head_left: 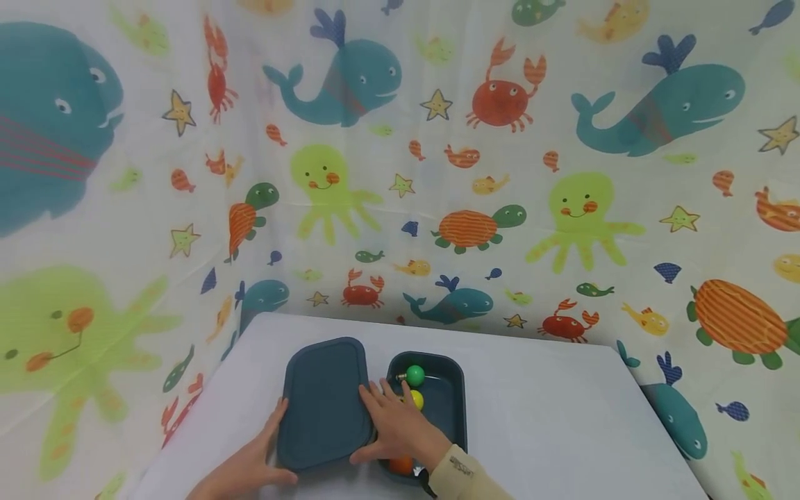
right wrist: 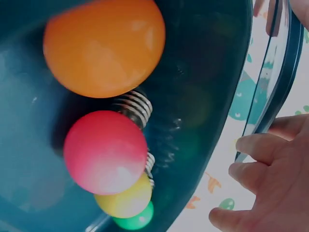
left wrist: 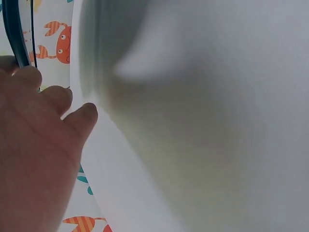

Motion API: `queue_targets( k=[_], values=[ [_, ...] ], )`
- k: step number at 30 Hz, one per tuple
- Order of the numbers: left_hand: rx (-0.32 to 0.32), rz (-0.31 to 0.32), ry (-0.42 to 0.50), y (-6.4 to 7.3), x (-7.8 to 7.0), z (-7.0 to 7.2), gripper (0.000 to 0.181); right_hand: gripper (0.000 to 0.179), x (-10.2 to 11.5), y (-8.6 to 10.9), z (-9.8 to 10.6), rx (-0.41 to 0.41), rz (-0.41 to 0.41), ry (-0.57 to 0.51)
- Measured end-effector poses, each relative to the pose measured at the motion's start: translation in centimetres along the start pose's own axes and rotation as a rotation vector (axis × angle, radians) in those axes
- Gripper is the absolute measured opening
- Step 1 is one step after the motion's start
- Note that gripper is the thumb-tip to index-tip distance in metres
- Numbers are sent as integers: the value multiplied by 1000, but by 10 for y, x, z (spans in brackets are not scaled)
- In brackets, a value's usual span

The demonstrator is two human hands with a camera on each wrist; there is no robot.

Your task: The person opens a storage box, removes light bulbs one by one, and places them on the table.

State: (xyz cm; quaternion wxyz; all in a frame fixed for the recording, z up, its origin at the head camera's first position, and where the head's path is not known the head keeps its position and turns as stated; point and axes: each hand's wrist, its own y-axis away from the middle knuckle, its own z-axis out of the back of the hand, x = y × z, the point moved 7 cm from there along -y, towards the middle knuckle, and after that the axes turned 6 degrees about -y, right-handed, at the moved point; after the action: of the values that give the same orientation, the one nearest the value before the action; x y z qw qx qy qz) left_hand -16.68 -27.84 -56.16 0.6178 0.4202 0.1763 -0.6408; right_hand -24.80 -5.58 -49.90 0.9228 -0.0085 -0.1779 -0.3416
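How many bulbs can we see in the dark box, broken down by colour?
Orange bulb: 1
Pink bulb: 1
Yellow bulb: 1
Green bulb: 1
Total visible in the dark box: 4

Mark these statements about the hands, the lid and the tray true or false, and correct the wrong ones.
1. The left hand and right hand hold opposite edges of the lid. True.
2. In the right wrist view, the pink bulb appears between the orange bulb and the yellow bulb. True.
3. The lid closes the tray. False: the tray is open, the lid to its left.
4. The orange bulb lies farthest from the person. False: the green bulb does.
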Motion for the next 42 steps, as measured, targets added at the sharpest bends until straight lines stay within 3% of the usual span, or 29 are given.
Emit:
queue_targets(
  k=[3,14,24,32,42],
  values=[
    [1,-22,-11,0,3,3,124,113,3,-4,-1,4,-4,25],
    [0,19,-28,1,15,1,126,111,9,-11,-7,56,-34,81],
    [-29,47,-110,3,16,7,125,109,10,-21,-12,98,-57,162],
    [-9,24,-95,-1,21,5,124,107,11,-25,-15,136,-80,178],
    [-12,54,-108,-5,24,3,125,106,12,-27,-16,164,-87,206]
  ],
)
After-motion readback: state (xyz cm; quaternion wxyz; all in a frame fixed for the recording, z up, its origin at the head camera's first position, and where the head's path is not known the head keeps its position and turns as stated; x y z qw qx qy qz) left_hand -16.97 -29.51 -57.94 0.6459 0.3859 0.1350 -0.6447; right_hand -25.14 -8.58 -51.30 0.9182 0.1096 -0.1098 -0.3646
